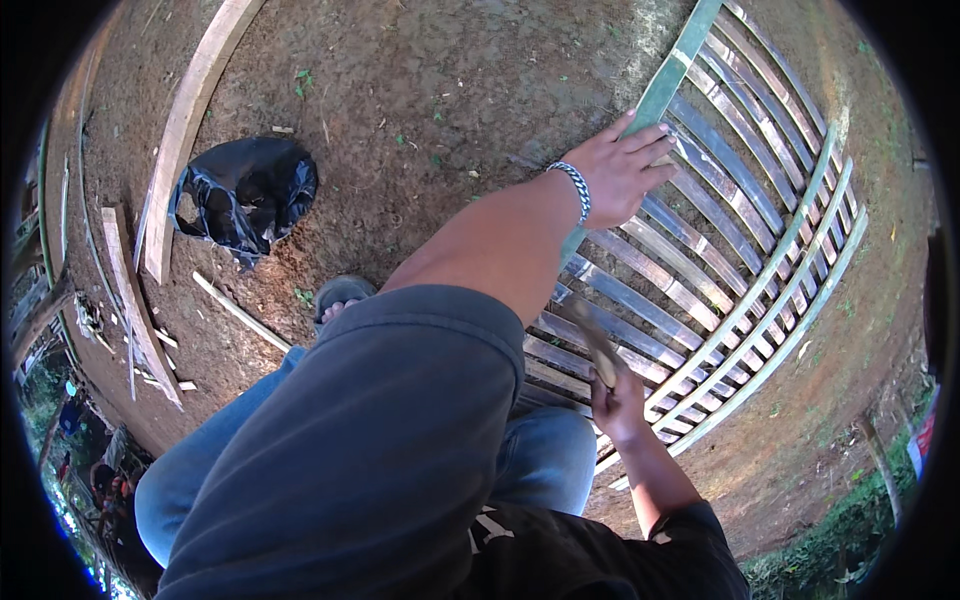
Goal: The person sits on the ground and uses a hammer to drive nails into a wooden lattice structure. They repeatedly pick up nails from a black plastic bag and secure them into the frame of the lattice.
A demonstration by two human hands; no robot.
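Note:
My left hand [618,180], with a chain bracelet [573,190] at its wrist, lies across a green bamboo strip [682,62]. Its fingers are stretched out and press on the strip and the slat ends beside it. The strip runs along the left end of a lattice of split bamboo slats [690,250] on the ground. Closer to my body, my right hand [622,400] is closed around a wooden-handled tool [598,345], held over the near slats. The tool's far end is blurred, so its exact kind cannot be made out.
Crosswise green bamboo strips [800,260] bind the lattice's right side. A black plastic bag [248,195] sits on the soil to the left, next to a long wooden board [190,120]. Shorter planks [135,290] and a thin stick [240,312] lie near my foot [340,295].

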